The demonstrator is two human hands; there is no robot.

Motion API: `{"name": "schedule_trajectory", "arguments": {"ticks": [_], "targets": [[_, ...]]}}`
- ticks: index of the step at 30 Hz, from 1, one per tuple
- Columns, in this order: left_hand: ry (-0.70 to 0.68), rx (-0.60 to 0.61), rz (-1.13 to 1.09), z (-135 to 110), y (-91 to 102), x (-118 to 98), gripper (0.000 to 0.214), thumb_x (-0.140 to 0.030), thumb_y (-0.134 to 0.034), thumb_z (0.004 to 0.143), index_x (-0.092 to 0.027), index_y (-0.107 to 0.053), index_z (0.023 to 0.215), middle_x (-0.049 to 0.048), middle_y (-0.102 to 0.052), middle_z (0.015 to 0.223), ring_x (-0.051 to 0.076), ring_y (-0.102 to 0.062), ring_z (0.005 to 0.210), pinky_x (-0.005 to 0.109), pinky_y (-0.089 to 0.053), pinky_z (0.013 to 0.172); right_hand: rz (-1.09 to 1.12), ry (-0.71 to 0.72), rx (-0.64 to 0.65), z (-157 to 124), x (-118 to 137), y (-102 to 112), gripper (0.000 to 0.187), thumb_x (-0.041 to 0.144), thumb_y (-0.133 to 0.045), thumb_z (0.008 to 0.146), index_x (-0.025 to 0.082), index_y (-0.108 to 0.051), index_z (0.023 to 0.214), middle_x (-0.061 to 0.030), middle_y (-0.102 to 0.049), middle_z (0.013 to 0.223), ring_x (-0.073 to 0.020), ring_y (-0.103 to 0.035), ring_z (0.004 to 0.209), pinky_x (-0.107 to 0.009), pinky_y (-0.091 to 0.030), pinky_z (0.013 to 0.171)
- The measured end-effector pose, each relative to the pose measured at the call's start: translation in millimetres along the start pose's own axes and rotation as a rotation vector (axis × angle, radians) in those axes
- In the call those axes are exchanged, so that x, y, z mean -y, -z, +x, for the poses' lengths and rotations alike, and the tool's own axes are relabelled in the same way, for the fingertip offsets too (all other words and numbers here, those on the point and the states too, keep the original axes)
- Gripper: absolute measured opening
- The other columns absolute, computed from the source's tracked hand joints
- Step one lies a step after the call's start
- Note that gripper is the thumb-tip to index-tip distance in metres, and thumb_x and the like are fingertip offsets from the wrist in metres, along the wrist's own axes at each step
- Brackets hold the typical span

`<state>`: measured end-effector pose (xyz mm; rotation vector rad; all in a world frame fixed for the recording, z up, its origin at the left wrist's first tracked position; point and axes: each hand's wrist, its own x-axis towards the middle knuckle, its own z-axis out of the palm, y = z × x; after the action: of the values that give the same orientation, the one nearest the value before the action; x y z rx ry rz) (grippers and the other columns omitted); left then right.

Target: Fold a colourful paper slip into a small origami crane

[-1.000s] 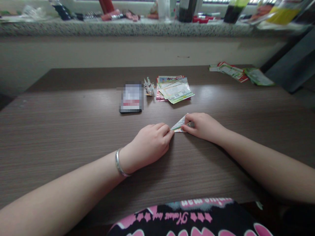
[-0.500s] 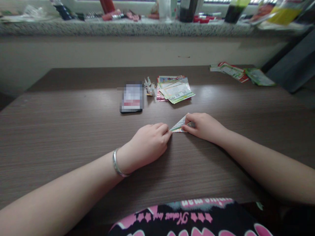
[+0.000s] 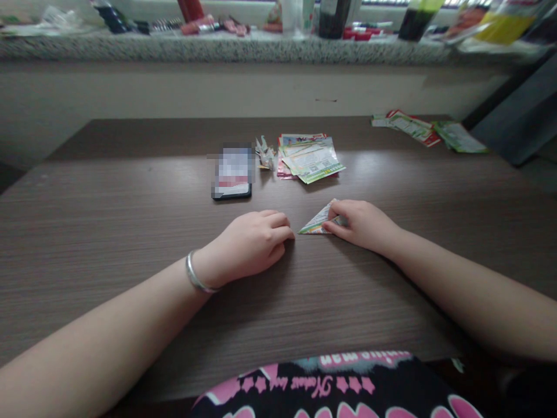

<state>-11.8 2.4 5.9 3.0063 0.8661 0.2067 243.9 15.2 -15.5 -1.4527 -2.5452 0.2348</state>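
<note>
The left hand [image 3: 248,247] lets go of the pointed left tip of the folded triangle of printed white-and-green paper [image 3: 315,223], which it was pinching a moment ago, and slides back to the left across the dark brown wood-grain table [image 3: 130,220]. Now it rests there with its fingers loosely curled and holding nothing, a clear strip of tabletop between knuckles and paper, so the tip lies bare. The thin silver metal bangle [image 3: 194,273] on that wrist has travelled left with it.
</note>
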Motion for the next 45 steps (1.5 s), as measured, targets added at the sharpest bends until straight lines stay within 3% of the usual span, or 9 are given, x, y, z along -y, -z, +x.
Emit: {"name": "schedule_trajectory", "arguments": {"ticks": [3, 8, 17, 24, 29, 32, 35, 40, 45], "targets": [[-0.02, -0.058, -0.025, 2, -3.6, 2, 0.027, -0.016, -0.044, 0.088, -0.017, -0.064, 0.106, 0.0071, -0.064, 0.114, 0.018, -0.062, 0.097, 0.032, -0.052, 0.086, 0.029, 0.04, 0.005, 1, -2, -1, 0.021, 0.038, -0.053, 0.088, 0.019, -0.061, 0.083, -0.0056, -0.068, 0.087, -0.0189, -0.061, 0.078, -0.027, -0.038, 0.067], [-0.128, -0.062, -0.053, 3, -9.0, 3, 0.038, -0.017, -0.045, 0.091, -0.021, -0.054, 0.127, 0.0044, -0.057, 0.133, 0.02, -0.052, 0.122, 0.037, -0.046, 0.102, 0.098, 0.123, 0.003, 3, -1, -3, 0.02, 0.036, -0.053, 0.089, 0.019, -0.06, 0.082, -0.0052, -0.067, 0.085, -0.0174, -0.06, 0.077, -0.026, -0.038, 0.067], [-0.186, -0.056, -0.039, 2, -10.1, 4, 0.032, -0.017, -0.044, 0.092, -0.019, -0.059, 0.119, 0.0034, -0.061, 0.129, 0.019, -0.054, 0.121, 0.036, -0.047, 0.102, 0.114, 0.15, -0.062, 2, -2, 2, 0.02, 0.035, -0.052, 0.089, 0.019, -0.059, 0.081, -0.0052, -0.066, 0.084, -0.0174, -0.059, 0.079, -0.026, -0.039, 0.07], [-0.178, -0.056, -0.039, 3, -10.2, 2, 0.033, -0.019, -0.043, 0.093, -0.02, -0.057, 0.123, 0.0074, -0.063, 0.124, 0.019, -0.057, 0.117, 0.034, -0.05, 0.096, -0.012, 0.166, -0.062, 1, -4, 9, 0.022, 0.038, -0.05, 0.089, 0.019, -0.06, 0.083, -0.0056, -0.065, 0.084, -0.018, -0.057, 0.077, -0.028, -0.038, 0.067], [-0.194, -0.072, -0.024, 4, -11.4, -2, 0.033, -0.018, -0.045, 0.092, -0.021, -0.059, 0.122, 0.0047, -0.061, 0.128, 0.02, -0.055, 0.121, 0.037, -0.049, 0.098, -0.231, 0.35, -0.093, -1, 5, 16, 0.028, 0.037, -0.043, 0.093, 0.021, -0.066, 0.089, -0.0086, -0.068, 0.095, -0.0244, -0.054, 0.094, -0.037, -0.034, 0.086], [-0.194, -0.074, -0.016, 4, -13.3, -2, 0.037, -0.017, -0.047, 0.091, -0.019, -0.055, 0.128, 0.0057, -0.059, 0.132, 0.02, -0.053, 0.124, 0.038, -0.046, 0.104, -0.263, 0.39, -0.055, -2, 12, 16, 0.031, 0.04, -0.043, 0.093, 0.021, -0.066, 0.085, -0.0096, -0.068, 0.091, -0.0246, -0.053, 0.092, -0.038, -0.034, 0.087], [-0.202, -0.058, -0.002, 4, -13.0, -1, 0.04, -0.018, -0.047, 0.091, -0.018, -0.052, 0.132, 0.0065, -0.057, 0.135, 0.021, -0.05, 0.127, 0.039, -0.044, 0.106, -0.25, 0.356, -0.007, -3, 15, 14, 0.031, 0.041, -0.043, 0.093, 0.02, -0.064, 0.082, -0.0082, -0.067, 0.085, -0.0226, -0.055, 0.087, -0.036, -0.036, 0.082], [-0.271, -0.04, -0.025, 5, -8.9, 1, 0.034, -0.018, -0.046, 0.092, -0.017, -0.057, 0.125, 0.0066, -0.061, 0.129, 0.02, -0.054, 0.122, 0.036, -0.046, 0.103, -0.04, 0.194, 0.071, -3, 14, 9, 0.022, 0.039, -0.05, 0.09, 0.021, -0.062, 0.084, -0.0037, -0.066, 0.087, -0.0173, -0.058, 0.081, -0.027, -0.038, 0.068], [-0.242, -0.08, -0.018, 6, -7.3, -2, 0.034, -0.017, -0.05, 0.09, -0.019, -0.058, 0.123, 0.0067, -0.066, 0.12, 0.02, -0.058, 0.117, 0.035, -0.05, 0.096, 0.09, 0.112, 0.086, 0, 14, 7, 0.019, 0.037, -0.055, 0.086, 0.021, -0.061, 0.079, -0.0023, -0.065, 0.083, -0.0161, -0.057, 0.077, -0.026, -0.039, 0.066]]}}
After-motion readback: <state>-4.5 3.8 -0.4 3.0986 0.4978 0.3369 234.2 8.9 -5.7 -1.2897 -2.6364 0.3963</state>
